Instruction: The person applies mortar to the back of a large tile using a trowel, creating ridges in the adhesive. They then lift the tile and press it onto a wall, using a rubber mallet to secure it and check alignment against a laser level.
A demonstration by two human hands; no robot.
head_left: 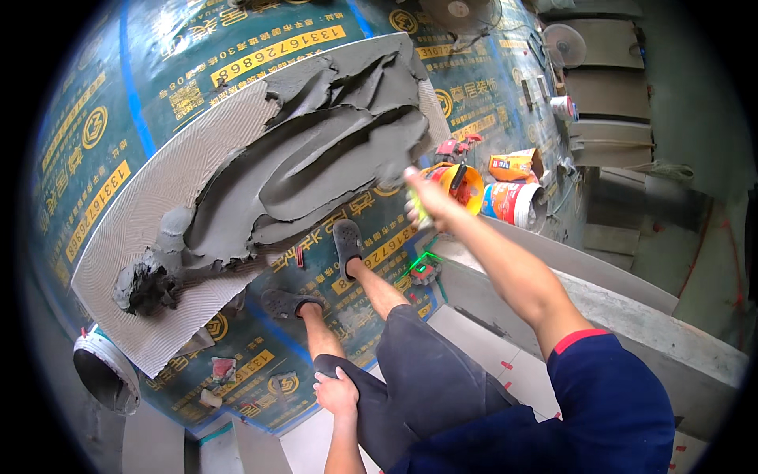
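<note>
A large pale slab with a ridged face lies on the floor covering, mostly under thick wet grey mortar. My right hand is closed around the yellow-green handle of a trowel, at the slab's right end. Motion smears its grey blade, which blends with the mortar, so I cannot tell whether it touches. My left hand lies on my left knee, fingers spread over the dark shorts and holding nothing. A rough lump of mortar sits at the slab's lower left end.
Right of the slab stand an orange bucket, a white bucket and an orange bag. A laser level glows green beside a raised ledge. Another bucket is at lower left. A fan stands farther back.
</note>
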